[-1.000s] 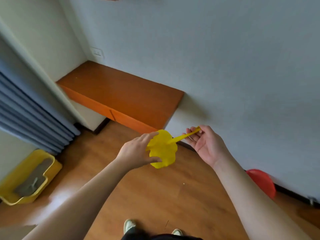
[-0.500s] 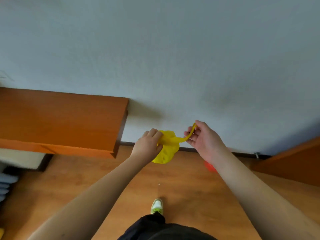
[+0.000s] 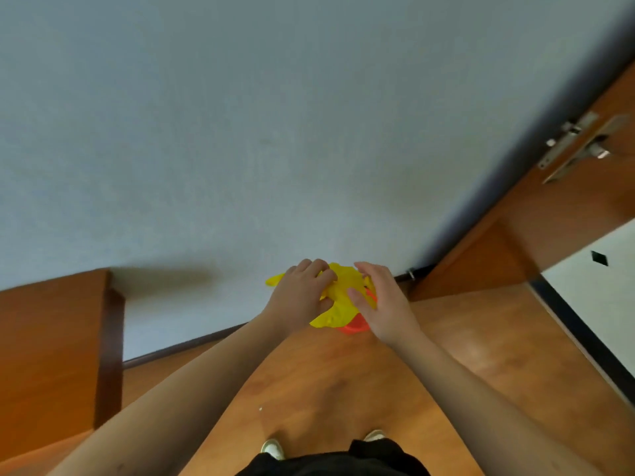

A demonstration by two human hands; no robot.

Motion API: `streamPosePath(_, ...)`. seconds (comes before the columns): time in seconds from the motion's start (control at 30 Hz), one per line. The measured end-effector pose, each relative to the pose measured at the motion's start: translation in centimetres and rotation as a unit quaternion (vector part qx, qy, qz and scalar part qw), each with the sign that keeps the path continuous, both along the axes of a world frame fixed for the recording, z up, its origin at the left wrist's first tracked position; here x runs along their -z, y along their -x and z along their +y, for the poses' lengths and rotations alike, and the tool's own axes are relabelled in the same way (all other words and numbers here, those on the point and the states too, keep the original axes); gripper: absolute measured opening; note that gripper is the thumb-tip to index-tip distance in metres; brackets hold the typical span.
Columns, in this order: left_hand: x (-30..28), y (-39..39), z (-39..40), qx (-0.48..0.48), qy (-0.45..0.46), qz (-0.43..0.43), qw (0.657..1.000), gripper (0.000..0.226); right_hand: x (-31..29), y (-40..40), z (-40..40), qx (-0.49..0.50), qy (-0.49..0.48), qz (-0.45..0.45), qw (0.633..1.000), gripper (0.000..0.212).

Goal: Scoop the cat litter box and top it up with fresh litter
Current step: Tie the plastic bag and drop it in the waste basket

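A crumpled yellow plastic bag [image 3: 338, 298] hangs in front of me, held from both sides. My left hand [image 3: 302, 292] grips its left part and my right hand [image 3: 379, 304] grips its right part, fingers pressed into the plastic. Right below the bag, a red round bin [image 3: 354, 327] stands on the wooden floor by the wall, mostly hidden by the bag and my right hand. The litter box is out of view.
A white wall [image 3: 275, 132] fills the upper half. An orange wooden shelf [image 3: 51, 355] juts out at the left. A wooden door [image 3: 567, 207] with a metal handle [image 3: 580, 146] stands open at the right. My shoes [image 3: 273, 448] show at the bottom.
The view has swung right, off the yellow litter box and the shelf, toward the door. My hands have come together on the bag, which now hangs above the red bin.
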State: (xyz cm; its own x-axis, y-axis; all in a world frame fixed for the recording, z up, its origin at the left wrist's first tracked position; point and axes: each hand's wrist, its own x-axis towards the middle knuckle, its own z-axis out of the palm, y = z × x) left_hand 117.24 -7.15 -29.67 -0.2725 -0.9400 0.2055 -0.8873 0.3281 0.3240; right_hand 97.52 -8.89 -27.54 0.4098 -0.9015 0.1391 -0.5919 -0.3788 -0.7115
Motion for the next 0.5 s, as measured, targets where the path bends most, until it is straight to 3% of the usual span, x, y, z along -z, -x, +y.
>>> streamPosePath(0.17,0.5,4.9,-4.1,0.024,-0.005,0.045,0.999,0.036,1.9,4.9,-3.8,-0.049,0.041,0.145,0.987,0.073)
streamPosePath(0.5,2.6,17.4,-11.7,-0.019,-0.032,-0.005,0.999,0.033,5.4,17.0,-13.1,-0.083,0.136,0.215,0.963,0.046)
